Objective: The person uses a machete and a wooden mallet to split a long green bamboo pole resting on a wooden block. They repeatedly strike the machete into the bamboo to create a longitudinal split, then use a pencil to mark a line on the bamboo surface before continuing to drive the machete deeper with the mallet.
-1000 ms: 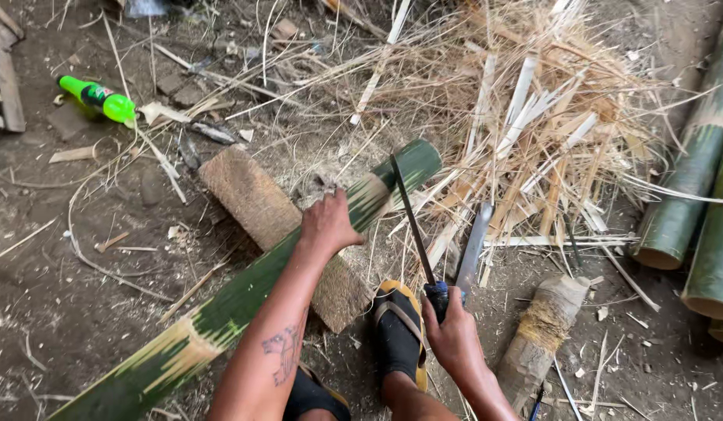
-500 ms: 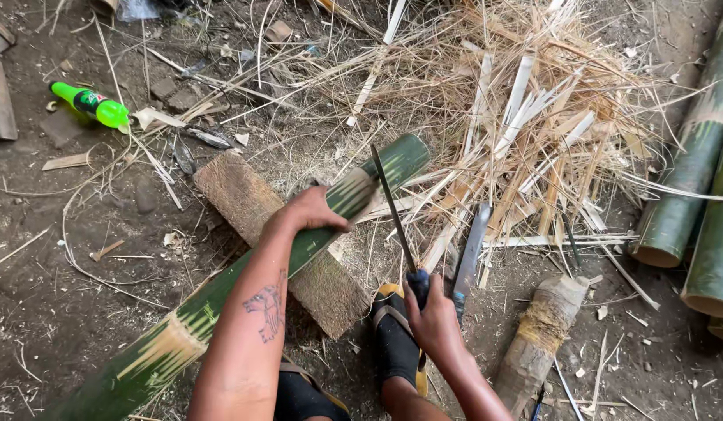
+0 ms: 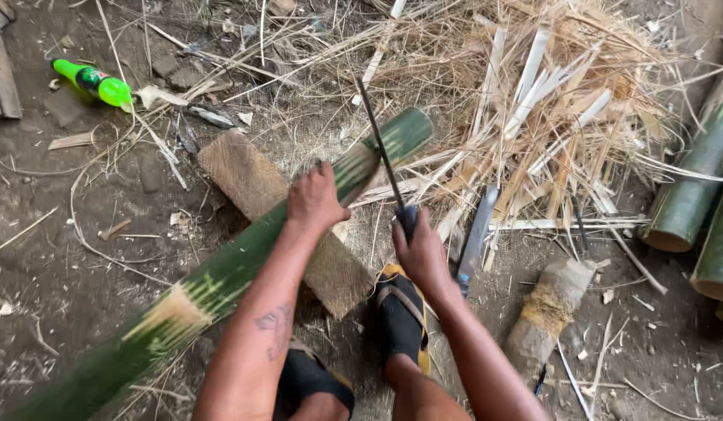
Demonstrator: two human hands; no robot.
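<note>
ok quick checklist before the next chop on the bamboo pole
1. Long green bamboo pole rests across the wooden block: ok.
2. Left hand grips the pole, beside the blade line: not ok, close to it.
3. Right hand closed on the long dark blade's handle: ok.
4. Blade edge seated in the pole's end: cannot tell, motion blur.
5. Foot in black sandal lies under the right hand: not ok.
6. Spare knife lies flat on the ground, apart: ok.

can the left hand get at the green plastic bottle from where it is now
Probably not without shifting. The left hand rests on the bamboo pole, and the green bottle lies well off to the upper left across open dirt; nothing blocks it.
</note>
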